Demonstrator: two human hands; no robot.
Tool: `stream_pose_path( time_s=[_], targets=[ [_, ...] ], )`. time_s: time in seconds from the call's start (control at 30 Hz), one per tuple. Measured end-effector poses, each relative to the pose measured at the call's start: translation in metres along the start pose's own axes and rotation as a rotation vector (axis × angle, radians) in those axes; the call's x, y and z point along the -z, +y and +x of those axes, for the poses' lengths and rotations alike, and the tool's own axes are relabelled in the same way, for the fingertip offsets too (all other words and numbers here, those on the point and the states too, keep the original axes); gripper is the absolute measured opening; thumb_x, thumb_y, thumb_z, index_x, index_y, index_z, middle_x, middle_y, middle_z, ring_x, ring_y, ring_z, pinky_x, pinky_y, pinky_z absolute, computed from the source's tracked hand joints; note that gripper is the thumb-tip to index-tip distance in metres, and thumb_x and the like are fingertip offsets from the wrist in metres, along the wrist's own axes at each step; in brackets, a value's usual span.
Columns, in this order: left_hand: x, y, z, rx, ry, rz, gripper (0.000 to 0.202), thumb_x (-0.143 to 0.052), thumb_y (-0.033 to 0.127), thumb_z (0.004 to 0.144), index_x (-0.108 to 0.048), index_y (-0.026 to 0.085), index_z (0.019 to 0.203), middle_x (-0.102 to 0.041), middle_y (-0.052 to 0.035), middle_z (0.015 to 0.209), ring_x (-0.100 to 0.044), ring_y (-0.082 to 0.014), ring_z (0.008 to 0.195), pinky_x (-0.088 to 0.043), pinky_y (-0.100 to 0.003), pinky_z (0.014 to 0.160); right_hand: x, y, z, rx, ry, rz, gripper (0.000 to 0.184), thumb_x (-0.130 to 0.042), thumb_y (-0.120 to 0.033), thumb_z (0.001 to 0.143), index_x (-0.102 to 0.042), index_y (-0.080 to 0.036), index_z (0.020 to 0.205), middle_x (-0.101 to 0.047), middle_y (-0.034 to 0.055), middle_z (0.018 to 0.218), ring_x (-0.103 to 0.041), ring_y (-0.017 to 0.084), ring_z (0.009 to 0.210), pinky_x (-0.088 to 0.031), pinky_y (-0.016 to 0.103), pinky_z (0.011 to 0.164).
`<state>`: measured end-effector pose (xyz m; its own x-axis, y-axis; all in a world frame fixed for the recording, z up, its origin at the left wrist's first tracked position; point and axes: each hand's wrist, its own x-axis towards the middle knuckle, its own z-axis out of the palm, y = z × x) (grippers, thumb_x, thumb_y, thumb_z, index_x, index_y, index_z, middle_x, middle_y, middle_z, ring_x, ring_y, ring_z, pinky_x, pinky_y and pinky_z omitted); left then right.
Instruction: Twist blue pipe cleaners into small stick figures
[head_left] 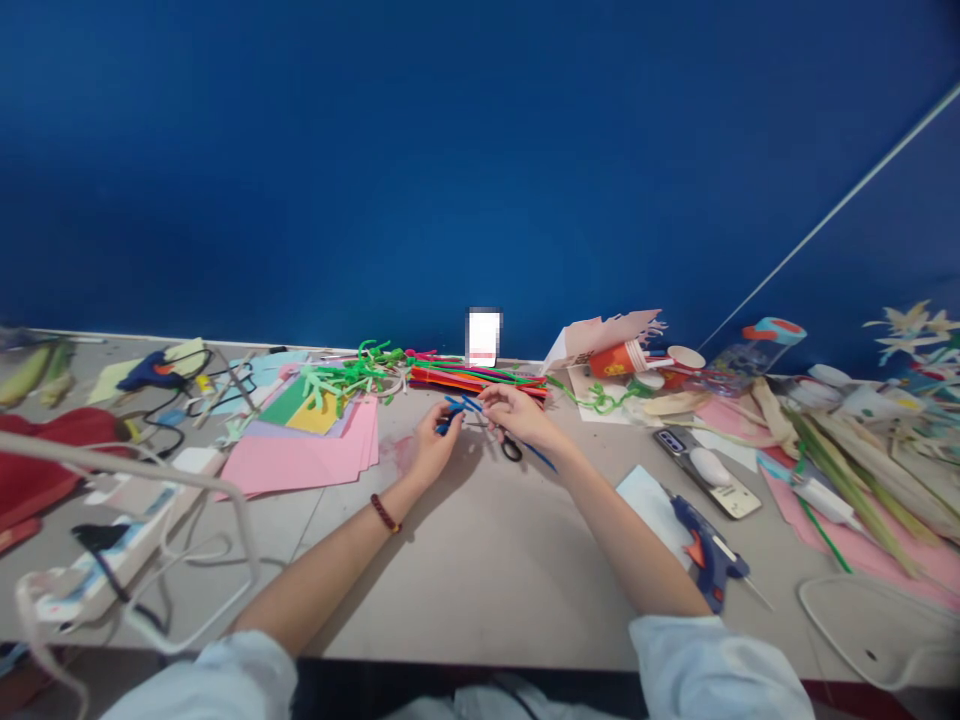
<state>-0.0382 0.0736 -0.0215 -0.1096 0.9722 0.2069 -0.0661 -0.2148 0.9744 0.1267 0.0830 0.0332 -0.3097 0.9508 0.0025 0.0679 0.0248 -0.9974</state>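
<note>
Both hands meet over the middle of the table. Blue pipe cleaners (466,403) run between them, partly hidden by the fingers. My left hand (433,438) is closed on a bunched blue part. My right hand (517,412) pinches the other side, and a loose blue end hangs out below that palm. Scissors (511,450) with black handles lie on the table just under the right hand. Right behind the hands is a bundle of red, green and purple pipe cleaners (480,383).
Left are pink paper sheets (300,465), bent green pipe cleaners (367,368) and a power strip (127,545) with cables. Right are a blue glue gun (709,555), a phone (705,475), an orange paper cup (619,359) and dried husks (855,465). A blue wall (480,180) stands behind.
</note>
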Motion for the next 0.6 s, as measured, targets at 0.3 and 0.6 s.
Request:
stream_pose_path(
  time_s=[0.3, 0.6],
  targets=[
    [0.007, -0.002, -0.005, -0.296, 0.067, 0.357, 0.014, -0.062, 0.023, 0.077, -0.063, 0.023, 0.091, -0.063, -0.0039, 0.092, -0.055, -0.019, 0.092, -0.042, -0.03, 0.084, -0.005, -0.009, -0.003, 0.094, 0.063, -0.136, 0.018, -0.062, -0.032, 0.073, -0.066, -0.016, 0.078, -0.066, 0.0017, 0.072, -0.059, 0.011, 0.063, -0.046, 0.023, 0.06],
    [0.005, -0.009, -0.003, -0.365, 0.026, 0.271, 0.018, -0.058, 0.026, 0.082, -0.058, 0.021, 0.099, -0.064, -0.0051, 0.096, -0.063, -0.0166, 0.09, -0.051, -0.033, 0.083, -0.008, -0.002, -0.002, -0.105, 0.05, -0.021, 0.023, -0.066, -0.037, 0.07, -0.063, -0.015, 0.075, -0.06, -0.0006, 0.061, -0.046, 0.006, 0.041, -0.033, 0.018, 0.036]
  ],
)
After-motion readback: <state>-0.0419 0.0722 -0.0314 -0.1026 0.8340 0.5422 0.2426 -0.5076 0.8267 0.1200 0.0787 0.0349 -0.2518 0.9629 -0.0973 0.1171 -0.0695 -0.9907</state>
